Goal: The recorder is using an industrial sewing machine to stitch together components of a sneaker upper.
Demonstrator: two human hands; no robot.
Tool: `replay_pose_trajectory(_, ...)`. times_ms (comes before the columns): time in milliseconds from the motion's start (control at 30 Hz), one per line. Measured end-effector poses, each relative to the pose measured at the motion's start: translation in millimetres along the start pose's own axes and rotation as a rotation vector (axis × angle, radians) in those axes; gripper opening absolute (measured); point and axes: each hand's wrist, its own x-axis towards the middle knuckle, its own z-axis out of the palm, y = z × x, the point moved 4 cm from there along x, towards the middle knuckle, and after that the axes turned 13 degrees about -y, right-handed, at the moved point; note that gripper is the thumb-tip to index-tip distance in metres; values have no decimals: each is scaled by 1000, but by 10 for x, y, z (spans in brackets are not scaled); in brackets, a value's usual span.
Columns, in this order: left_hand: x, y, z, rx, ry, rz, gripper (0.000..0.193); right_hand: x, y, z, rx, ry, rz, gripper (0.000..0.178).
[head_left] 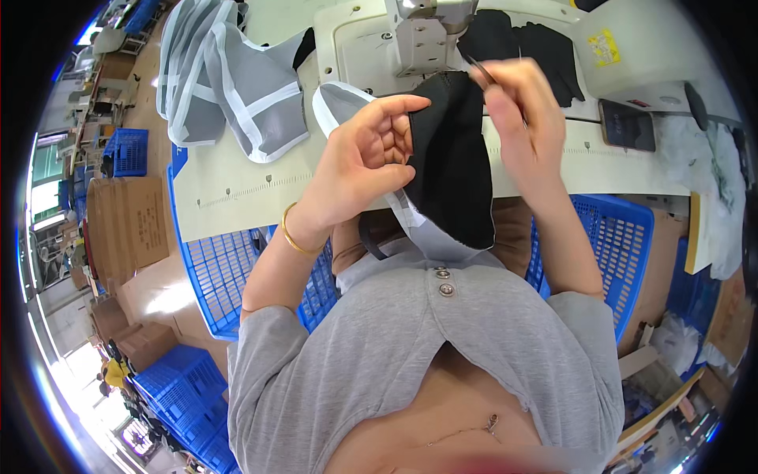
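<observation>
Between my hands hangs a black fabric piece, with grey fabric edged in white binding joined to or lying behind it. My left hand, a gold bangle at its wrist, grips the left edge of the black fabric, its fingers curled and partly hidden. Slim dark tweezers are pinched in my right hand, close to the top edge of the fabric. Just beyond stands the sewing machine head. The fabric's lower end droops over the table's front edge toward my lap.
Grey panels with white binding are piled at the left of the sewing table. Black fabric pieces lie right of the machine, near a phone. Blue baskets stand below the table; a cardboard box is on the left floor.
</observation>
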Motion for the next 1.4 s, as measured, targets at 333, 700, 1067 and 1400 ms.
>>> replay_pose_trajectory(333, 42, -29, 40, -56, 59, 58, 68, -432, -85, 297, -99, -182, -132, 30)
replay_pose_trajectory(700, 74, -69, 130, -61, 74, 49, 69, -451, -102, 340, -125, -106, -160, 28)
replay_pose_trajectory(1067, -694, -53, -284, -259, 342, 76, 60, -633, 197, 106, 566, 97, 110, 18)
replay_pose_trajectory(1400, -3612, 453, -1211, 388, 836, -492, 43, -495, 215, 444, 571, 46, 245, 7)
